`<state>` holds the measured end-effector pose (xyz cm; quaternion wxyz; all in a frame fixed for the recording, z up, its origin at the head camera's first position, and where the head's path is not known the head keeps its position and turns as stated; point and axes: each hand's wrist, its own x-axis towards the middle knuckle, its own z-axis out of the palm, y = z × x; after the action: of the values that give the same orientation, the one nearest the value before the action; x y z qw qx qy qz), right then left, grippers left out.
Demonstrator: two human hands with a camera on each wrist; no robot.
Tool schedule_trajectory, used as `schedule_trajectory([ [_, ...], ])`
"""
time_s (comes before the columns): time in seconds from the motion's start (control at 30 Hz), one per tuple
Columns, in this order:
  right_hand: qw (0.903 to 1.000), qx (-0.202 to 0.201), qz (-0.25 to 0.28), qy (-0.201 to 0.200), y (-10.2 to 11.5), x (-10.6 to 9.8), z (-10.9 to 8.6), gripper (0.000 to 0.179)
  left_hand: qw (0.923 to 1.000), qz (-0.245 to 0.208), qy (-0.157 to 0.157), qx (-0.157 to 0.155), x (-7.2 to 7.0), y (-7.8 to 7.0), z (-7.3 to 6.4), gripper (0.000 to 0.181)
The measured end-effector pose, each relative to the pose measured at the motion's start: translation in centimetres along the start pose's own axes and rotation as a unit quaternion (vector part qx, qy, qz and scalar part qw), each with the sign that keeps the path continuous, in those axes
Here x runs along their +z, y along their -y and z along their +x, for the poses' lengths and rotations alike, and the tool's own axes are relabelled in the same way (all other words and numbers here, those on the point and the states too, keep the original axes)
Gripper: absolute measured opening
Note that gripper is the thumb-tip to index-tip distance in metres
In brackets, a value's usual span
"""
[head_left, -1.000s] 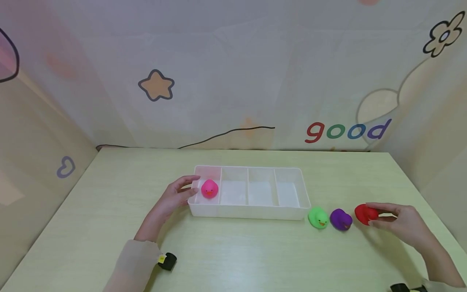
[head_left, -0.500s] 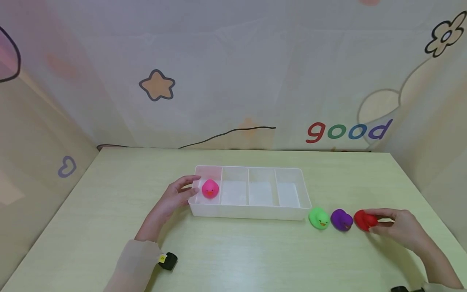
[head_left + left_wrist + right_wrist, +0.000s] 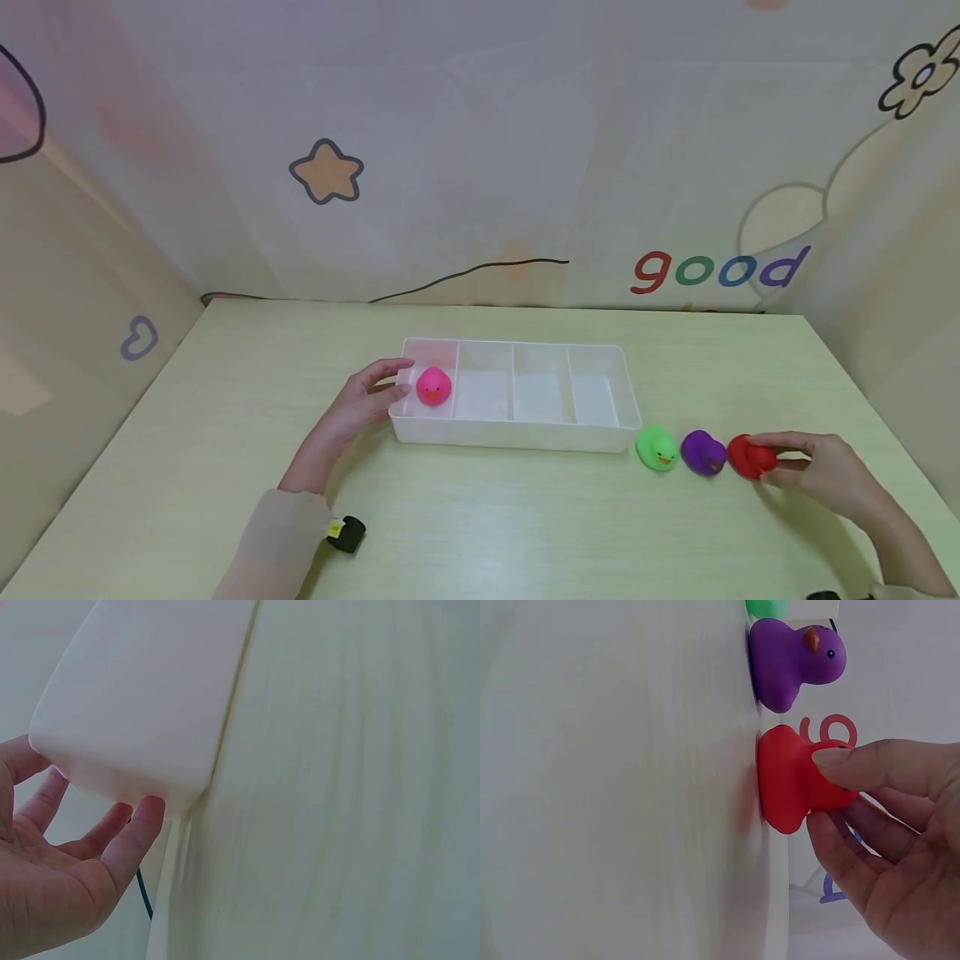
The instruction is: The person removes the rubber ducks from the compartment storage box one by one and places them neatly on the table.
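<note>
Around the left end of a white divided tray [image 3: 513, 435], my left hand [image 3: 362, 400] holds the rim and end wall, as the left wrist view also shows. A pink rubber duck [image 3: 433, 387] sits in the leftmost compartment. My right hand [image 3: 828, 471] pinches a red rubber duck [image 3: 746, 457] by its head between thumb and fingers. In the right wrist view the red duck [image 3: 784, 780] stands upright, its base at the table surface. Beside it is a purple rubber duck [image 3: 703, 453], then a green rubber duck [image 3: 657, 449] near the tray's right front corner.
The pale wood-grain table [image 3: 480, 525] carries the tray and ducks. A printed cloth backdrop [image 3: 480, 167] rises behind the table and along both sides. A black wrist camera [image 3: 347, 535] sits at the left sleeve [image 3: 277, 537].
My right hand has come down and slightly toward me with the red duck, bringing it close beside the purple one. My left hand has stayed on the tray; the view has shifted slightly.
</note>
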<state>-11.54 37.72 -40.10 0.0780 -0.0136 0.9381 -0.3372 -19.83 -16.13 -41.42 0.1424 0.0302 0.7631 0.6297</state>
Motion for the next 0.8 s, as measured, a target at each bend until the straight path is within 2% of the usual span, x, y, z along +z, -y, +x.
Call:
schedule_trajectory([
  [0.17, 1.0, 0.002, 0.002, 0.003, -0.1, 0.0, 0.0, 0.043, 1.0, 0.003, -0.002, 0.0, 0.0, 0.0, 0.0, 0.043],
  [0.3, 0.9996, -0.017, 0.02, 0.007, -0.1, 0.0, 0.1, 0.046, 1.0, 0.004, -0.004, -0.001, 0.1, 0.0, 0.0, 0.043],
  [0.47, 0.9984, -0.05, 0.011, -0.024, 0.5, -0.5, 0.5, 0.056, 1.0, -0.001, 0.001, 0.002, 0.2, -0.1, 0.2, 0.043],
  [0.6, 0.9955, -0.082, 0.016, -0.043, 2.1, -0.6, 1.0, 0.056, 1.0, 0.0, -0.002, -0.002, 0.2, -0.1, 0.2, 0.043],
  [0.8, 0.987, -0.148, 0.049, -0.041, 6.1, 0.0, 2.1, 0.052, 1.0, 0.005, -0.007, -0.004, 0.1, 0.0, 0.1, 0.043],
])
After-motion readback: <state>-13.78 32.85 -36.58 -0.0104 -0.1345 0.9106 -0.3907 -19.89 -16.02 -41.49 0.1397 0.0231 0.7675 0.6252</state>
